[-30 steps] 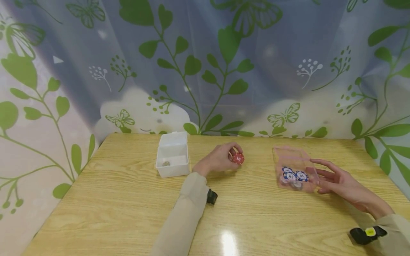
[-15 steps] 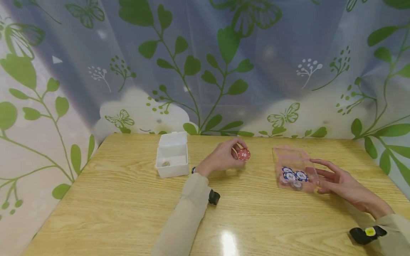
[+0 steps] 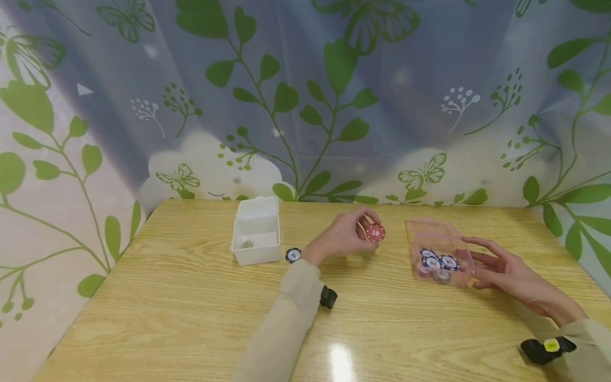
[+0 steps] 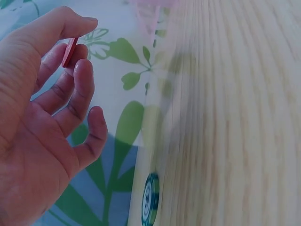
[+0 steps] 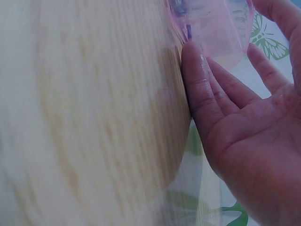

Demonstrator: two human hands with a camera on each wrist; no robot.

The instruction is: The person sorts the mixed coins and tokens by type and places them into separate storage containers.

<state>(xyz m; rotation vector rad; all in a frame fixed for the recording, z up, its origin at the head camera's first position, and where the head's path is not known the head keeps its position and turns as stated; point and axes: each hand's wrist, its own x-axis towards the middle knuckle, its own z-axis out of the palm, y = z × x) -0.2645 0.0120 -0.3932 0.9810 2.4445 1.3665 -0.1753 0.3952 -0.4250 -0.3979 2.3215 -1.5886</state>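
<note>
In the head view my left hand (image 3: 345,237) is above the table and pinches a red poker chip (image 3: 375,232) marked 10 between thumb and fingertips. The left wrist view shows that red chip (image 4: 70,52) edge-on, the other fingers loosely bent. To its right stands a see-through pink box (image 3: 436,241) holding several blue and white poker chips (image 3: 432,263). My right hand (image 3: 517,276) rests with fairly straight, spread fingers against the box's right side. Close up, in the right wrist view, its fingertips touch the pink box (image 5: 211,30).
A white box (image 3: 258,254) with its lid raised stands left of my left hand, a small roundish object (image 3: 246,244) inside. One blue poker chip (image 3: 293,255) lies on the wooden table (image 3: 191,318) beside it. A patterned curtain (image 3: 305,106) hangs behind the table.
My left hand has moved right with the red chip, nearer the pink box. The blue chip that its wrist hid is now uncovered. My right hand has stayed still.
</note>
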